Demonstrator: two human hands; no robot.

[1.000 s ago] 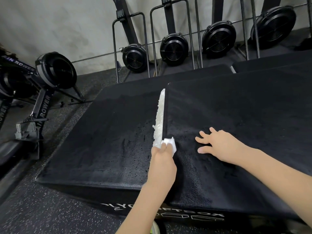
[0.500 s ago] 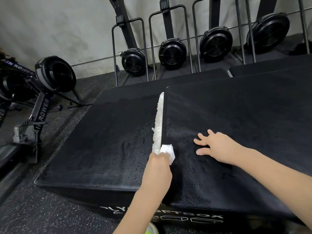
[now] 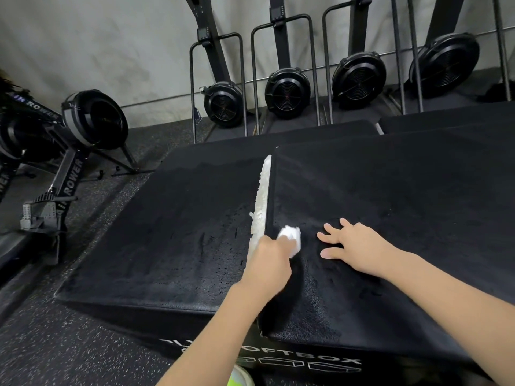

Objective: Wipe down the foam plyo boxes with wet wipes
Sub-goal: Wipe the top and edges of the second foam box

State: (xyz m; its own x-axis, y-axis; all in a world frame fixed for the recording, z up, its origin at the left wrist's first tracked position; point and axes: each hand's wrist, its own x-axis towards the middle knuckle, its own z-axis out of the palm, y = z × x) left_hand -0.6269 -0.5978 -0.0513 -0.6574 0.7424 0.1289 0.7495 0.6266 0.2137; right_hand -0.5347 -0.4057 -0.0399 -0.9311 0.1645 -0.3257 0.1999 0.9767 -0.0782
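the left hand (image 3: 269,259) is curled round a bunched white wet wipe (image 3: 291,237), pinching it so that the wad sticks out past the knuckles and presses on the top of the right plyo box (image 3: 390,190), just inside that box's left edge and toward its near end. the right hand (image 3: 359,245) lies flat beside it on the same top, fingers straight and spread, holding nothing, and looks to be bracing the person over the box. just left of the wipe runs the seam between the two boxes, where a ragged white strip (image 3: 262,201) shows along the right box's left edge, from near the wipe to the far corner; whether it is torn cover or bare foam i cannot tell. the left plyo box (image 3: 167,224) sits lower, its top scuffed and speckled, with a paler band along its far edge. beyond the boxes rowing machines (image 3: 287,93) stand on end against the wall, and another rower (image 3: 92,118) sits on the floor to the left. the step in hand seems to be wiping the right box's top along its left edge. next, i judge, the wipe needs firm overlapping passes across that top, keeping clear of the ragged strip so that it does not snag.
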